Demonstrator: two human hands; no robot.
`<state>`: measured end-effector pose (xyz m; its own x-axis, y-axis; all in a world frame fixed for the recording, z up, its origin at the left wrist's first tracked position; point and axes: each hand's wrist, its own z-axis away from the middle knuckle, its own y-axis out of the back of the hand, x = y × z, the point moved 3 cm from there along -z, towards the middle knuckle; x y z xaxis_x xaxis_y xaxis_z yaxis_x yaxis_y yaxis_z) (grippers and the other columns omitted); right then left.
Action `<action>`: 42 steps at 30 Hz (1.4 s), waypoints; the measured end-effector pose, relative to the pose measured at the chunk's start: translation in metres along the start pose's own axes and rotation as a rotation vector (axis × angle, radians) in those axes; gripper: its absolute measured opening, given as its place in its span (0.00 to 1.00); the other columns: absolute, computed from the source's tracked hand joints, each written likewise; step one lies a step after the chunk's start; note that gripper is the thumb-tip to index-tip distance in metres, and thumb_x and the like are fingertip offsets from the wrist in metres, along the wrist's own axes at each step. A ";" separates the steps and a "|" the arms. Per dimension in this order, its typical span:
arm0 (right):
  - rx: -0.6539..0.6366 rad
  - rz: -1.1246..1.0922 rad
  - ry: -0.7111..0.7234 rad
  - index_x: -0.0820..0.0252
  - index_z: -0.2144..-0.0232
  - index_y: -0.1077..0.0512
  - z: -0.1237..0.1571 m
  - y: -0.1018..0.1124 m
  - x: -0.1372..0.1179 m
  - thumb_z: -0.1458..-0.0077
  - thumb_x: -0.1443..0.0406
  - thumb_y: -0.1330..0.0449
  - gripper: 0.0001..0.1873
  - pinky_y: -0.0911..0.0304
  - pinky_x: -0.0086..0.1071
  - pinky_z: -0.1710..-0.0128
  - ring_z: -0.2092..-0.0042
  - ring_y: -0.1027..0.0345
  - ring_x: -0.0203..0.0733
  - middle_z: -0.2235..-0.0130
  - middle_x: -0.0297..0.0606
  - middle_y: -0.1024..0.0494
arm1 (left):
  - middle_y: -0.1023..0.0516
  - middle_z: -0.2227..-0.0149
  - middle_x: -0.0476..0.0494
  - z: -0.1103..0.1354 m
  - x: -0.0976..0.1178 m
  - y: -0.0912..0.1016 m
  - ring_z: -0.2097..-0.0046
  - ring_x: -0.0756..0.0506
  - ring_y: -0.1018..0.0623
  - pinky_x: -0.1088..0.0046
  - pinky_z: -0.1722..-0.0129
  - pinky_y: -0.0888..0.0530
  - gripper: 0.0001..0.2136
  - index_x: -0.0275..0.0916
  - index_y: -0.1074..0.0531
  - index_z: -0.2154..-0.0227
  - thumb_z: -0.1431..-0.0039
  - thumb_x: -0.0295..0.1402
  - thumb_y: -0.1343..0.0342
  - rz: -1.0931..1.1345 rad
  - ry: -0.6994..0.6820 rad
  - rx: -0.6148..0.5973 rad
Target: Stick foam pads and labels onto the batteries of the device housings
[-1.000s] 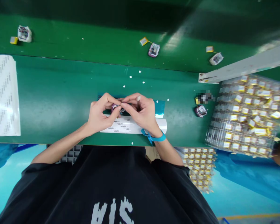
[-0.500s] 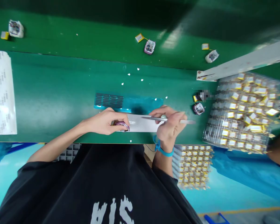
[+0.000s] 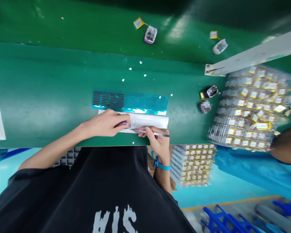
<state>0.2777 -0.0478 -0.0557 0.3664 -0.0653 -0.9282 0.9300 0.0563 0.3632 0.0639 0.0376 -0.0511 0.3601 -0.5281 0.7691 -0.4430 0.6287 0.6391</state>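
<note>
My left hand (image 3: 108,124) is closed around a small purple-rimmed device housing (image 3: 124,124), mostly covered by the fingers. A pair of tweezers (image 3: 157,133) is pinched in my right hand (image 3: 157,139), its tips pointing left, right beside the housing; I cannot tell whether they touch it. Beneath both hands lies a white sheet (image 3: 152,122). Just behind it is a blue film (image 3: 143,103) with rows of thin dark strips (image 3: 108,99) on its left part.
Housings with batteries lie along the back, among them a purple one (image 3: 150,34) and a white one (image 3: 220,47). At right stand stacked clear trays of batteries (image 3: 249,113), a white beam (image 3: 252,53) and another person's arm (image 3: 287,145). More battery trays (image 3: 196,163) stand below the table edge.
My right hand has moved left and slightly toward me, bringing the tweezers' tips to the housing. My left hand keeps its hold. The view has shifted a little.
</note>
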 end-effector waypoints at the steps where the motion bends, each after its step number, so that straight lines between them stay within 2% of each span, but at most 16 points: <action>1: -0.008 -0.003 0.004 0.55 0.64 0.16 0.000 0.000 0.000 0.30 0.58 0.41 0.16 0.24 0.33 0.67 0.70 0.19 0.42 0.72 0.34 0.15 | 0.28 0.79 0.52 0.000 0.000 0.000 0.79 0.50 0.34 0.73 0.77 0.43 0.09 0.39 0.23 0.63 0.30 0.34 0.47 -0.003 -0.007 0.006; 5: -0.055 -0.033 0.025 0.53 0.62 0.15 -0.004 0.001 0.000 0.32 0.59 0.40 0.13 0.24 0.32 0.68 0.71 0.20 0.40 0.70 0.34 0.14 | 0.26 0.78 0.50 0.000 0.000 -0.001 0.79 0.49 0.33 0.73 0.76 0.42 0.10 0.38 0.23 0.63 0.30 0.33 0.48 -0.007 -0.027 0.008; 10: -0.111 -0.083 0.026 0.51 0.62 0.14 -0.008 0.001 0.000 0.34 0.59 0.37 0.10 0.22 0.34 0.63 0.66 0.18 0.42 0.68 0.34 0.13 | 0.25 0.77 0.50 0.000 -0.001 -0.001 0.78 0.49 0.32 0.73 0.75 0.42 0.10 0.39 0.23 0.62 0.29 0.34 0.49 -0.030 -0.034 0.010; 17: -0.007 -0.218 -0.012 0.55 0.65 0.15 -0.003 0.007 0.009 0.33 0.54 0.38 0.17 0.20 0.36 0.66 0.69 0.17 0.45 0.71 0.37 0.14 | 0.25 0.77 0.50 0.000 0.001 -0.001 0.78 0.50 0.32 0.73 0.76 0.42 0.10 0.38 0.22 0.63 0.30 0.34 0.48 -0.030 -0.021 0.014; 19: 0.055 -0.245 -0.020 0.56 0.66 0.16 -0.002 0.007 0.009 0.32 0.52 0.39 0.18 0.20 0.36 0.67 0.70 0.17 0.45 0.73 0.36 0.15 | 0.23 0.76 0.50 -0.001 0.003 0.003 0.79 0.51 0.31 0.75 0.76 0.40 0.09 0.38 0.21 0.62 0.31 0.32 0.46 0.049 0.009 0.051; 22: 0.178 -0.278 -0.028 0.56 0.66 0.18 -0.007 0.002 0.000 0.32 0.50 0.39 0.19 0.20 0.37 0.68 0.71 0.17 0.46 0.75 0.34 0.17 | 0.21 0.75 0.51 0.000 0.004 0.010 0.77 0.52 0.24 0.79 0.75 0.32 0.08 0.36 0.21 0.56 0.33 0.30 0.44 0.313 0.098 0.147; 25: 0.304 -0.334 0.025 0.56 0.68 0.22 -0.019 -0.008 -0.020 0.35 0.51 0.35 0.16 0.20 0.34 0.72 0.72 0.18 0.45 0.75 0.33 0.17 | 0.15 0.65 0.45 0.001 0.004 0.013 0.68 0.48 0.14 0.79 0.68 0.21 0.15 0.34 0.24 0.48 0.37 0.28 0.39 0.644 0.172 0.162; 28: 0.282 -0.368 0.120 0.56 0.67 0.23 -0.033 -0.021 -0.038 0.33 0.55 0.37 0.14 0.20 0.31 0.72 0.72 0.17 0.42 0.73 0.33 0.16 | 0.13 0.57 0.39 0.002 0.006 0.013 0.60 0.43 0.12 0.73 0.60 0.16 0.20 0.34 0.25 0.45 0.40 0.28 0.35 0.862 0.181 0.171; 32: 0.253 -0.321 0.152 0.56 0.66 0.24 -0.043 -0.029 -0.046 0.31 0.57 0.38 0.13 0.20 0.29 0.72 0.72 0.17 0.39 0.71 0.33 0.15 | 0.13 0.56 0.38 0.002 0.005 0.011 0.61 0.42 0.12 0.72 0.59 0.14 0.20 0.33 0.24 0.44 0.39 0.25 0.35 0.918 0.164 0.218; 42: 0.246 -0.336 0.181 0.57 0.65 0.25 -0.043 -0.028 -0.041 0.30 0.61 0.40 0.10 0.20 0.28 0.71 0.70 0.17 0.39 0.69 0.33 0.14 | 0.12 0.58 0.38 0.003 0.005 0.009 0.61 0.42 0.11 0.72 0.59 0.14 0.20 0.32 0.23 0.44 0.39 0.25 0.35 0.930 0.181 0.239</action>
<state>0.2353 -0.0036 -0.0309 0.0528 0.1369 -0.9892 0.9836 -0.1781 0.0278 0.0591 0.0395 -0.0417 -0.1056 0.2282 0.9679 -0.7618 0.6070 -0.2262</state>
